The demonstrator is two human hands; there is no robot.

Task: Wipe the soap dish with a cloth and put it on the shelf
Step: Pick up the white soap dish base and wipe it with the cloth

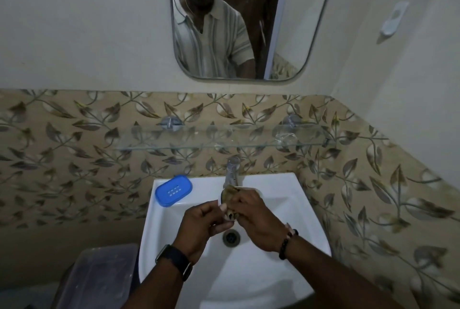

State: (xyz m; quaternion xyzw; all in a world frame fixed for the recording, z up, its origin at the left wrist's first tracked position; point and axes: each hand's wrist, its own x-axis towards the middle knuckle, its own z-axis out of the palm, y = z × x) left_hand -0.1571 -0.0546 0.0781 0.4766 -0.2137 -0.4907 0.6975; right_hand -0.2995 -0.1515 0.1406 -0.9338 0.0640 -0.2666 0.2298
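— What carries the things here?

— I see a white sink (281, 184) fixed to the leaf-pattern wall. On its back left corner lies a blue soap dish part (173, 190) with small holes in the middle; it sits a little tilted and passes over the rim. A metal tap (232, 170) stands at the back middle.

— And the shelf?

— The glass shelf (224, 143) hangs on the wall above the tap, held by two round metal brackets. At its right end I see something clear, but I cannot tell what.
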